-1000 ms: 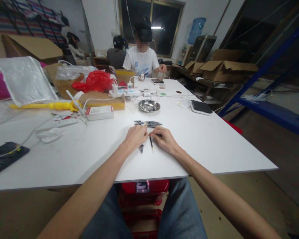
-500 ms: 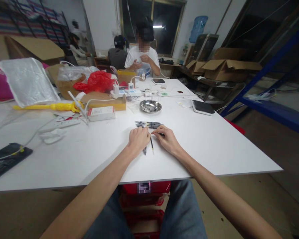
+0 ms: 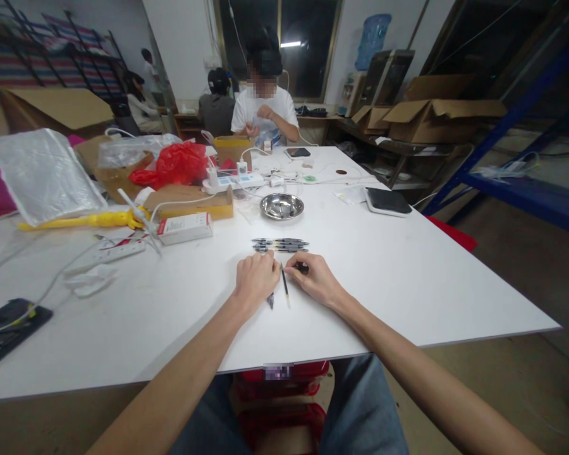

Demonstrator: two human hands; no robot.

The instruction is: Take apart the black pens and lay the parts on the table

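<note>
My left hand is closed over a pen, whose clear and dark end sticks out below the fingers. A thin black ink refill with a yellowish end slants between the two hands, close to the fingertips of both. My right hand is closed, thumb and forefinger pinched near the refill's top. A short dark pen part shows within its curled fingers; its exact form is hidden. Just beyond the hands lies a row of several black and clear pens, side by side on the white table.
Behind the pens stands a shiny metal bowl with small parts in it. A white box, power strip, cables and red plastic bag crowd the left. A dark-topped device lies right. A person sits at the far end.
The camera view has tilted and shifted slightly, so the table sits differently in the frame. Both hands keep nearly the same grip, now a little farther from the row of pens.
</note>
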